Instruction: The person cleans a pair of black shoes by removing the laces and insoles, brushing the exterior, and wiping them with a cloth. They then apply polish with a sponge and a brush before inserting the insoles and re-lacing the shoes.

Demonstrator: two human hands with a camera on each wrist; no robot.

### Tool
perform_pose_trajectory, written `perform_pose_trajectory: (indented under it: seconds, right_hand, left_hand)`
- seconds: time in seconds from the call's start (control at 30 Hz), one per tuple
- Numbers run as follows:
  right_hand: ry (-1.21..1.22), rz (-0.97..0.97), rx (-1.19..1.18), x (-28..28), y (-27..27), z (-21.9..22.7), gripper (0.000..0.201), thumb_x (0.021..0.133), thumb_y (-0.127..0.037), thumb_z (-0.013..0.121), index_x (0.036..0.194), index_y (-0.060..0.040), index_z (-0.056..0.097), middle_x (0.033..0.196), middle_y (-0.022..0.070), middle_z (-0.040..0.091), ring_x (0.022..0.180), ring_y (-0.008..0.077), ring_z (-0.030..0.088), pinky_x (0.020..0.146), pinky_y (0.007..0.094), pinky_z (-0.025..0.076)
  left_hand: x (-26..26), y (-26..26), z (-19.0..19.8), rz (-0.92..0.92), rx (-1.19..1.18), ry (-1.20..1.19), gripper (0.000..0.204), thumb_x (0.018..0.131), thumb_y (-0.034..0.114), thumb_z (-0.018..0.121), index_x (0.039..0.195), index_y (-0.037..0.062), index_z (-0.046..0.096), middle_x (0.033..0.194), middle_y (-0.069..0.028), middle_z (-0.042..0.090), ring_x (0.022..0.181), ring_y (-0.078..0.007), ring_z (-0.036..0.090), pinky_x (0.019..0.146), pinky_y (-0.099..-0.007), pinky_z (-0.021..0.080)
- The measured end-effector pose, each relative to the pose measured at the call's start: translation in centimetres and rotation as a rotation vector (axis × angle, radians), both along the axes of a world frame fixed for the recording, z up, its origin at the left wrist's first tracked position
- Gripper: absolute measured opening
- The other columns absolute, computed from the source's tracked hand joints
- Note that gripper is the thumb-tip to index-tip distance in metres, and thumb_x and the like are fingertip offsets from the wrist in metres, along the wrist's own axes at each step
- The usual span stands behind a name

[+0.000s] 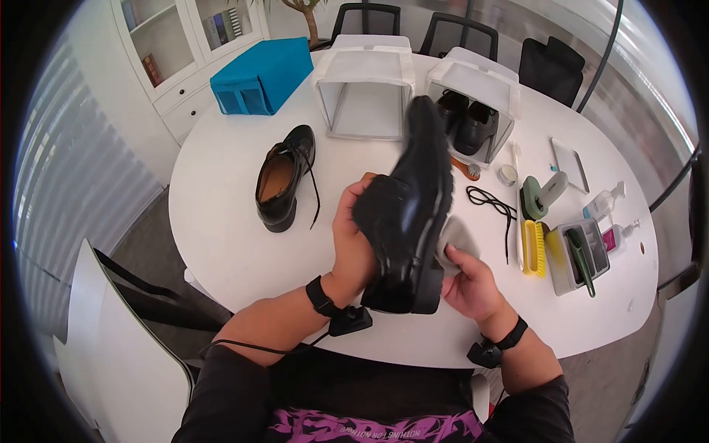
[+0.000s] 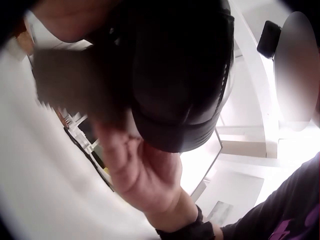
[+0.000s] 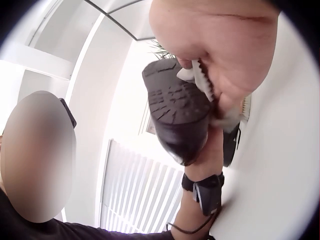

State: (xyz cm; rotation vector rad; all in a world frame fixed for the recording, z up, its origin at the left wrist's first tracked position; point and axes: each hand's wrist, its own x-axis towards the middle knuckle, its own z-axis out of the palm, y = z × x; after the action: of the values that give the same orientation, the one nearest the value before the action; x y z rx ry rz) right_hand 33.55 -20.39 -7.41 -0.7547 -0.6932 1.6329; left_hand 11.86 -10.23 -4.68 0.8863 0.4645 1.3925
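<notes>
A black shoe (image 1: 410,207) is held above the white table (image 1: 221,244), toe pointing away and its treaded sole (image 3: 177,110) turned to the right. My left hand (image 1: 354,214) grips the heel end from the left, fingers curled round it. My right hand (image 1: 461,266) pinches a pale grey cloth (image 1: 458,236) and holds it against the sole edge of the shoe. In the right wrist view the cloth (image 3: 200,75) is bunched between the fingers right by the sole. The left wrist view shows the shoe (image 2: 180,75) from below with the right hand (image 2: 145,170) under it.
A second black shoe (image 1: 284,177) with loose laces lies at the table's left. Behind stand a blue box (image 1: 262,74), an empty white box (image 1: 365,85) and another with black shoes (image 1: 469,122). A loose lace (image 1: 491,203), yellow brush (image 1: 533,247), grey tray (image 1: 580,255) and bottles (image 1: 605,199) lie at the right.
</notes>
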Motion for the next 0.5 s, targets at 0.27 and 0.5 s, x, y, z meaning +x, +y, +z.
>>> perform_pose_trajectory:
  seconds: [0.27,0.5]
  right_hand:
    - [0.86,0.656,-0.217,-0.7,-0.4,-1.6,0.079,0.127,-0.055,0.021,0.176,0.0045,0.037,0.172,0.0291,0.055,0.155,0.0475,0.059,0.14,0.0576,0.035]
    - [-0.028,0.354,-0.134,0.6,-1.0,1.4,0.087,0.121,-0.06,0.031,0.156,0.0162,0.057,0.146,0.0328,0.075,0.148,0.044,0.065,0.137,0.0545,0.036]
  left_hand:
    - [0.2,1.1,-0.5,0.17,0.075,0.028,0.037,0.109,-0.012,0.067,0.143,0.0004,0.058,0.141,-0.0101,0.072,0.126,-0.0175,0.071,0.111,-0.0331,0.061]
    - [-1.5,5.2,-1.3,0.51,0.289,0.229,0.04,0.105,-0.018,0.062,0.142,-0.0002,0.06,0.139,-0.0106,0.073,0.128,-0.0168,0.07,0.114,-0.0318,0.057]
